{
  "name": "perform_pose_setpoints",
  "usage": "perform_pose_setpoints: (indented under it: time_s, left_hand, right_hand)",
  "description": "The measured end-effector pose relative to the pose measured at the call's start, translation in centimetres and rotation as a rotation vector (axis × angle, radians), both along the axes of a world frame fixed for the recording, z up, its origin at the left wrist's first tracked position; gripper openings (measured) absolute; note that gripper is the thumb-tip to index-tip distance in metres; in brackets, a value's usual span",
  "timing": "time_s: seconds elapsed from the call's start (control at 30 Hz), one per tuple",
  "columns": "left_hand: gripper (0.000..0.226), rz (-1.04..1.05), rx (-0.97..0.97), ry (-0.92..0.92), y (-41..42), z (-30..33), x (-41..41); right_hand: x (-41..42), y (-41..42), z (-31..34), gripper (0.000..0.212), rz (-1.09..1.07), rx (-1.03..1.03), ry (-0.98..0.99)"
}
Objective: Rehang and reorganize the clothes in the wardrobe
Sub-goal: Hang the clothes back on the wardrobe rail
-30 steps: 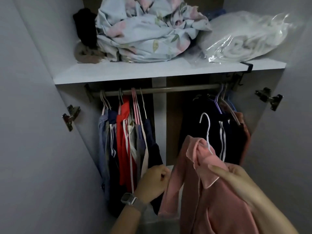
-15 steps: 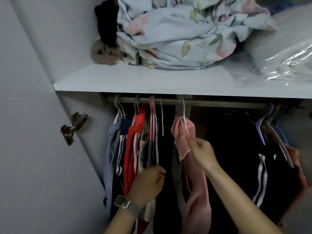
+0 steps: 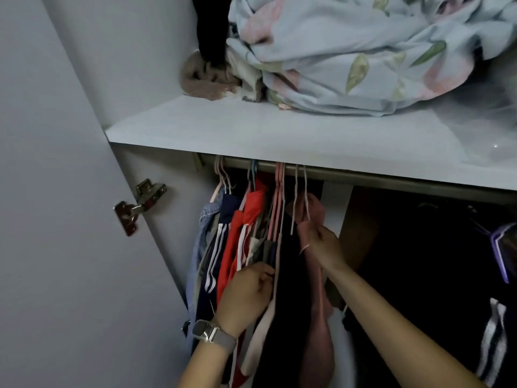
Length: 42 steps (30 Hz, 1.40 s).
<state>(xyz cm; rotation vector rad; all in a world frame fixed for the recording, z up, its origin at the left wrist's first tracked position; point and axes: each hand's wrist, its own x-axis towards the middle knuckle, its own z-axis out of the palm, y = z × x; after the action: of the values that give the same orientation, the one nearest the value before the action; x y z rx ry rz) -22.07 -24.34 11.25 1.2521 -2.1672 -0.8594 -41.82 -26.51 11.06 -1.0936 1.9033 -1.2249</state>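
Note:
A pink garment (image 3: 314, 275) hangs on a white hanger (image 3: 305, 191) whose hook goes up to the metal rail (image 3: 363, 179) under the shelf. My right hand (image 3: 326, 246) pinches the pink garment just below the hanger's neck. To its left hang several clothes: denim, navy with white stripes, and a red garment (image 3: 237, 242). My left hand (image 3: 246, 295), with a watch on the wrist, grips these hanging clothes at their right side, fingers curled into the fabric.
A white shelf (image 3: 251, 130) holds a floral bedsheet (image 3: 349, 51), a brown cloth (image 3: 204, 79) and a clear plastic bag (image 3: 492, 121). Dark clothes (image 3: 419, 261) hang at the right with a purple hanger (image 3: 500, 247). The open door with its hinge (image 3: 140, 203) stands at left.
My right hand lifted the pink garment up to the rail and shifted it left beside the other clothes. The view moved closer and upward. My left hand stayed on the left bunch.

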Motion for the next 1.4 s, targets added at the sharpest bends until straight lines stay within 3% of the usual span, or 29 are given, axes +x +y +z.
perform_pose_setpoints:
  time_s: [0.27, 0.43, 0.57, 0.77, 1.03, 1.4]
  left_hand:
    - [0.027, -0.013, 0.007, 0.027, 0.2, -1.2, 1.0]
    - [0.027, -0.186, 0.045, -0.033, 0.9, -2.2, 2.2]
    - [0.026, -0.291, 0.035, -0.016, 2.2, -2.3, 1.8]
    - [0.023, -0.524, 0.097, -0.03, 8.9, -4.6, -1.3]
    - [0.026, -1.022, 0.058, -0.171, 23.6, -5.5, -5.3]
    - [0.024, -1.532, -0.095, -0.179, 47.6, -5.4, -4.6]
  right_hand:
    - [0.6, 0.1, 0.6, 0.059, 0.172, 0.195, 0.274]
    - [0.9, 6.6, -0.5, 0.052, 0.028, 0.22, 0.194]
    - [1.0, 13.9, -1.8, 0.076, -0.121, 0.309, 0.218]
    - [2.9, 28.6, -5.6, 0.044, -0.339, 0.469, 0.29]
    - [10.0, 49.3, -8.7, 0.049, -0.759, 0.652, 0.182]
    - [24.4, 73.8, -8.6, 0.012, -1.355, 0.696, -0.048]
